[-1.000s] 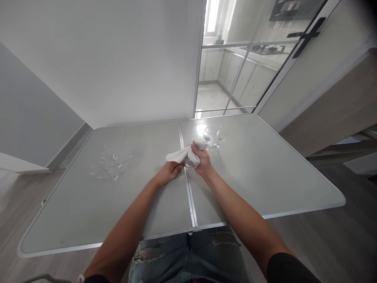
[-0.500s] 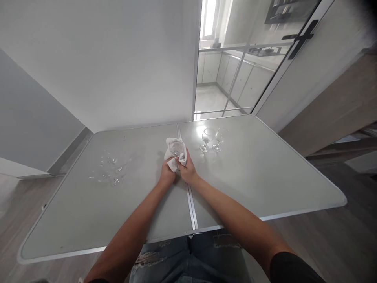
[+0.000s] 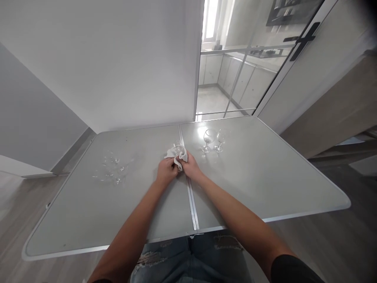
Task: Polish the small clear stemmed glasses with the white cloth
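Above the middle seam of the table, both my hands meet around a clear stemmed glass point(image 3: 178, 149) and a white cloth point(image 3: 183, 155). My left hand point(image 3: 167, 169) is closed low at the glass, on its stem or foot, which the fingers and cloth hide. With fingers closed, my right hand point(image 3: 191, 165) grips the cloth against the right side of the glass. The upper bowl shows above the cloth. Which fingers touch glass and which only cloth I cannot tell.
Two stemmed glasses point(image 3: 207, 140) stand upright on the right half of the grey table point(image 3: 250, 181). Several clear glasses point(image 3: 118, 169) lie close together on the left half. A wall and a glazed door point(image 3: 226, 78) border the far edge.
The cloth has slipped lower around the glass, so more of the bowl shows. My left hand has shifted slightly left and up. The view has moved a little.
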`<state>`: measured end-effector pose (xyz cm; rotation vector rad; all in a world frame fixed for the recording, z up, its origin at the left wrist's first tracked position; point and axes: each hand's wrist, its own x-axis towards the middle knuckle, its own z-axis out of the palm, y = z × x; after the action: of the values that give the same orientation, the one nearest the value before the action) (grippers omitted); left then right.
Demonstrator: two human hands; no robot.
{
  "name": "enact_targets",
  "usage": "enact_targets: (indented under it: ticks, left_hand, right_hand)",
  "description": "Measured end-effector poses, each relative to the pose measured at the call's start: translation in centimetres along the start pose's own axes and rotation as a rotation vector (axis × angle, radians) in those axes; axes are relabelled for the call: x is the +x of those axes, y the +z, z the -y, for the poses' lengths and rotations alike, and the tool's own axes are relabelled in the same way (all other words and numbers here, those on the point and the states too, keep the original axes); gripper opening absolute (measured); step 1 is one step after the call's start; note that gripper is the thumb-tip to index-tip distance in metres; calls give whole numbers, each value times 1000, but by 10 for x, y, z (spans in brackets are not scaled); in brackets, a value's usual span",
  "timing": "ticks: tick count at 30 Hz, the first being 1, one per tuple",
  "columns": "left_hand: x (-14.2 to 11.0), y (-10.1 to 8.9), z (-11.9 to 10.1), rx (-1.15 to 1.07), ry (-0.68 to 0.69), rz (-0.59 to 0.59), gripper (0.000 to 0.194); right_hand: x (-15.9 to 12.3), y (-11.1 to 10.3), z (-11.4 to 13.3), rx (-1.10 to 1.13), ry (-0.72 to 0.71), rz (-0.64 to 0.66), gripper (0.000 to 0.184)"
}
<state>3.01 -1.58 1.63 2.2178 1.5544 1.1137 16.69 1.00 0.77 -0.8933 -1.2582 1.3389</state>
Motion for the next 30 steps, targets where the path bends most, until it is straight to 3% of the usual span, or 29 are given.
enact_targets:
  ticks: [2, 4, 8, 10, 13, 16, 24, 27, 30]
  left_hand:
    - [-2, -5, -4, -165, 35, 35, 17]
    - [-3, -9, -7, -295, 18, -10, 22]
    - [-1, -9, -6, -462, -160, -424, 22]
    - [2, -4, -3, -630, -226, -508, 35]
    - [5, 3, 2, -1017, -323, -308, 61]
    - [5, 4, 3, -1244, -432, -134, 62]
    - [6, 1, 4, -1314, -354, -117, 61]
    - [6, 4, 5, -1281, -307, -152, 62]
    - [3, 5, 3, -1171, -291, -228, 61]
  right_hand:
    - [0, -1, 1, 131, 87, -39, 37]
    - [0, -3, 2, 220, 165, -79, 40]
    - [-1, -5, 3, 237, 230, -53, 47]
    - [-3, -4, 4, 244, 261, 11, 49]
    - [-6, -2, 3, 233, 314, 115, 51]
    - [-9, -3, 5, 168, 345, 193, 49]
    - [-12, -12, 19, 272, 298, 368, 44]
    - [-11, -16, 20, 48, 229, 456, 30]
    - [-8, -19, 18, -422, -29, 402, 22]
